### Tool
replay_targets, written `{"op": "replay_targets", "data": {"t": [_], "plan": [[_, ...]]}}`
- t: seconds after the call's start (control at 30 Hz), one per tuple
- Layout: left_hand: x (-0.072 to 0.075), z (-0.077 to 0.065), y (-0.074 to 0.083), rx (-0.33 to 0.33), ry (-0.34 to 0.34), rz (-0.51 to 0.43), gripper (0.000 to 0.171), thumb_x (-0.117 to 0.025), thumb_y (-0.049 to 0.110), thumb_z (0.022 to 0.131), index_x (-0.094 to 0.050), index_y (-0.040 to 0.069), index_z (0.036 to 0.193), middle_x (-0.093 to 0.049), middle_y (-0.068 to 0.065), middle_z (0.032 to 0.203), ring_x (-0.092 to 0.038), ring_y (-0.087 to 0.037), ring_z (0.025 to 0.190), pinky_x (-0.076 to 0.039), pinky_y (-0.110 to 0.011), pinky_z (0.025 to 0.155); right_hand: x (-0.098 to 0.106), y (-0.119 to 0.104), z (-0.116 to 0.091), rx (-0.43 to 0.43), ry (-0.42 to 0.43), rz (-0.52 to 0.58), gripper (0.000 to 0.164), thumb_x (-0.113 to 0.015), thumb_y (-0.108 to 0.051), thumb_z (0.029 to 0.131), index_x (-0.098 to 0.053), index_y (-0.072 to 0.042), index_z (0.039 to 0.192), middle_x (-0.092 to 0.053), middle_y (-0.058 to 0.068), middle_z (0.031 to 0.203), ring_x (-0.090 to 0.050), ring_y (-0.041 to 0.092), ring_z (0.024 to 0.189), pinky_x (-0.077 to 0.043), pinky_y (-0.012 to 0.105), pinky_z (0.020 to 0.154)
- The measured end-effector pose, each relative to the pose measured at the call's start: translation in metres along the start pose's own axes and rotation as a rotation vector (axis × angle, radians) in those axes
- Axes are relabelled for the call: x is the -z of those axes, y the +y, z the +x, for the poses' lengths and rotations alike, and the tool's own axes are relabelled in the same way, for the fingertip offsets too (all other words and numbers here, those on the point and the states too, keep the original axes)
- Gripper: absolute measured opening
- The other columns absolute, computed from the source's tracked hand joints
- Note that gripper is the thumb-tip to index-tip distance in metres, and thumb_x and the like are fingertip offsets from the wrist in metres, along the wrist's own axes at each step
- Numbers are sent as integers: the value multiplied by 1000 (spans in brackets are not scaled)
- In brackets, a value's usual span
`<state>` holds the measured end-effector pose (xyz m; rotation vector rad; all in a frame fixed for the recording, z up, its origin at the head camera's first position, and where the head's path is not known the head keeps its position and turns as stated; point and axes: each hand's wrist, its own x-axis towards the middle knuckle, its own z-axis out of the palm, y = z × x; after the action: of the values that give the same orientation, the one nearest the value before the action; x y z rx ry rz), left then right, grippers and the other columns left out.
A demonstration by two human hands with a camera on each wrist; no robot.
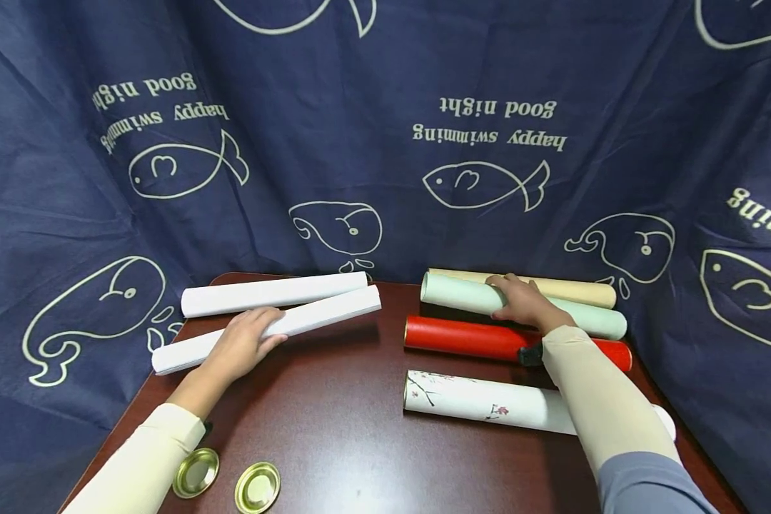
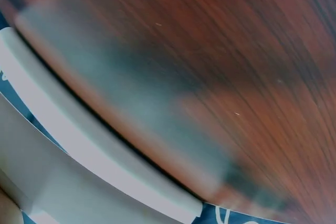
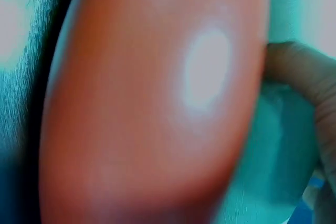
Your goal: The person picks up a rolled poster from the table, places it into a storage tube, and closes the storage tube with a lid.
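Head view: the left hand (image 1: 240,346) lies with fingers relaxed on the near white roll (image 1: 321,315), at the left of the surface (image 1: 334,428), just in front of a second white roll (image 1: 273,293). The right hand (image 1: 520,300) curls over the green tube (image 1: 452,294), which lies at the right between the cream tube (image 1: 572,289) and the red tube (image 1: 462,337). Two gold lids (image 1: 227,480) sit near the front edge.

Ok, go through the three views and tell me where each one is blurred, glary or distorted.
Head view: sharp but wide-angle, so the curtain bows at the edges, with soft glare on the table. Left wrist view: the table grain is smeared and only the white roll has a crisp edge. Right wrist view: fully out of focus, the red tube fills it with a white glare spot.
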<state>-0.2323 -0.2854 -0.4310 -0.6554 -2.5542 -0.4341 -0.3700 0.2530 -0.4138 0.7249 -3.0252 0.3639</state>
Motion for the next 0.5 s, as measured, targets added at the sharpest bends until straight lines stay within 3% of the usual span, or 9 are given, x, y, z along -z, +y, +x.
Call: {"op": "replay_targets", "data": {"t": [0.1, 0.23, 0.5], "plan": [[3, 0, 4, 6, 5, -10, 39, -70, 28, 82, -58, 10, 115, -57, -6, 115, -54, -29, 106, -38, -48, 91, 10, -1, -1, 37, 72, -8, 74, -81, -28, 67, -45, -15, 130, -50, 20, 112, -48, 36, 102, -25, 62, 93], [3, 0, 8, -9, -5, -6, 37, -69, 27, 83, -59, 11, 115, -57, -6, 113, -54, -29, 104, -39, -49, 90, 27, -9, -10, 72, 163, -55, 75, -82, -30, 65, -47, -19, 130, -49, 15, 106, -48, 30, 93, -38, 49, 81], [4, 3, 15, -39, -13, -2, 33, -68, 26, 83, -60, 12, 112, -58, -6, 111, -56, -29, 101, -41, -49, 87, 68, -43, -51, 100, 239, -165, 76, -81, -40, 61, -49, -24, 128, -48, 5, 96, -47, 21, 80, -41, 37, 66]]}}
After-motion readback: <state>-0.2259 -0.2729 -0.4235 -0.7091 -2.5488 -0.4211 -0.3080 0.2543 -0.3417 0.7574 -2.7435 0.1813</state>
